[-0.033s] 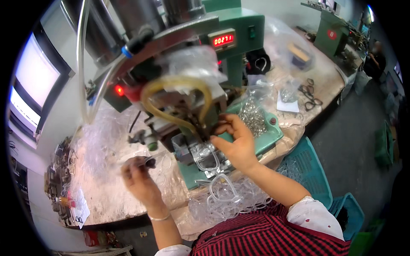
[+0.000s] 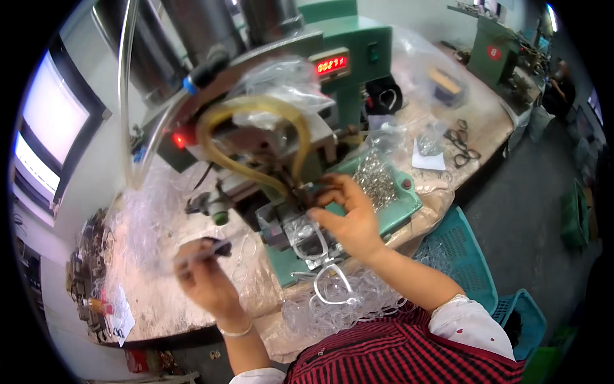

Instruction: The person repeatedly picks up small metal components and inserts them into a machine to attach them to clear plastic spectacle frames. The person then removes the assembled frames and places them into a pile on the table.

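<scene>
Clear plastic eyeglass frame (image 2: pixel 327 262) at the front of the green press (image 2: pixel 377 54); upper rim lies at the metal fixture under the working head, lower rim sticks out toward the wearer, above a heap of clear frames (image 2: pixel 377 294); right hand (image 2: pixel 352 221) at the working head, just beside the upper rim, fingers bent, thumb near the rim; cannot tell whether it grips anything, fingertips merge with machine parts; left hand (image 2: pixel 203 278) well apart from the press, over the left part of the surface (image 2: pixel 166 307), fingers closed on a slim dark-ended piece (image 2: pixel 220 246); motion blur there, exact kind unclear; bracelet (image 2: pixel 236 329) on the left wrist.

Yellowish tube (image 2: pixel 206 134) loops in front of the working head; crumpled clear plastic (image 2: pixel 275 83) sits above it; red-lit display (image 2: pixel 332 64) on the press; right of the right hand, a green tray (image 2: pixel 403 208) with a pile of small metal parts (image 2: pixel 377 182); farther right, white paper (image 2: pixel 428 162) and dark eyeglass frames (image 2: pixel 460 137) on the surface; teal basket (image 2: pixel 473 256) beside the surface edge, clear pieces in it; clear plastic bags (image 2: pixel 150 217) bunched left of the press; wearer has a red-and-black striped apron (image 2: pixel 396 349); second green machine (image 2: pixel 492 48) at far upper right, another person (image 2: pixel 563 89) beyond it, small and blurred.
</scene>
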